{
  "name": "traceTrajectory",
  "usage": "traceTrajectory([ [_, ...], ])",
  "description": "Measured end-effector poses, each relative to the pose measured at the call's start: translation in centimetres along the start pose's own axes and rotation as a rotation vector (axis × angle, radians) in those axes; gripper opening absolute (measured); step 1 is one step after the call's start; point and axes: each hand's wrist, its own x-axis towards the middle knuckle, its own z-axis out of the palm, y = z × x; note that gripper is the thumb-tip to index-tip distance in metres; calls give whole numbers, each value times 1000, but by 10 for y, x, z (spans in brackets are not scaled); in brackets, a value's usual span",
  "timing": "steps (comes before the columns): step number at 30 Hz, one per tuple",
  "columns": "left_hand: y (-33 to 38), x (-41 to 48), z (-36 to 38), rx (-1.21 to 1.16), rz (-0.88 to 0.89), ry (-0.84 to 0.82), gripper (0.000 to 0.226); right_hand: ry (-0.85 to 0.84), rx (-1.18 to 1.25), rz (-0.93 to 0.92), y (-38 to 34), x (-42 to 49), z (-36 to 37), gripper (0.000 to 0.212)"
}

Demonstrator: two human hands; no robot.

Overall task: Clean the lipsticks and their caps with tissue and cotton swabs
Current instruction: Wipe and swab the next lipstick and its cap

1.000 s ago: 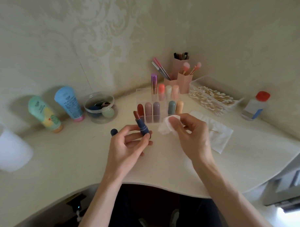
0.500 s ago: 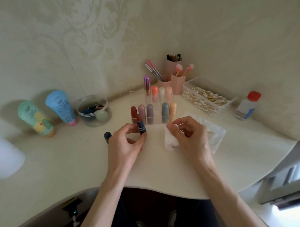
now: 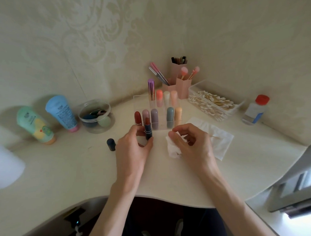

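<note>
Left hand (image 3: pixel 133 150) pinches open dark-blue lipstick (image 3: pixel 148 131) upright. Right hand (image 3: pixel 191 143) curls round crumpled tissue (image 3: pixel 172 150) on table (image 3: pixel 82 164). Blue cap (image 3: pixel 111 144) stands beside left hand.

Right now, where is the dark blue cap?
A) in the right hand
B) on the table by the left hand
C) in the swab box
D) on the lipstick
B: the cap stands on the table just left of the left hand, which holds the uncapped lipstick; the right hand holds only tissue.
</note>
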Motion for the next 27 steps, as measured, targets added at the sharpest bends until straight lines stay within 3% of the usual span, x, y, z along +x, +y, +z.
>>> traceTrajectory([
  [8,1,4,5,118,2,35,27,-16,-21,-26,-4,-3,-1,23],
  [24,-4,0,1,55,-15,26,38,-49,-27,-15,-8,-3,-1,22],
  [27,-7,-9,-5,19,9,89,37,-62,10,-27,-10,-5,-1,26],
])
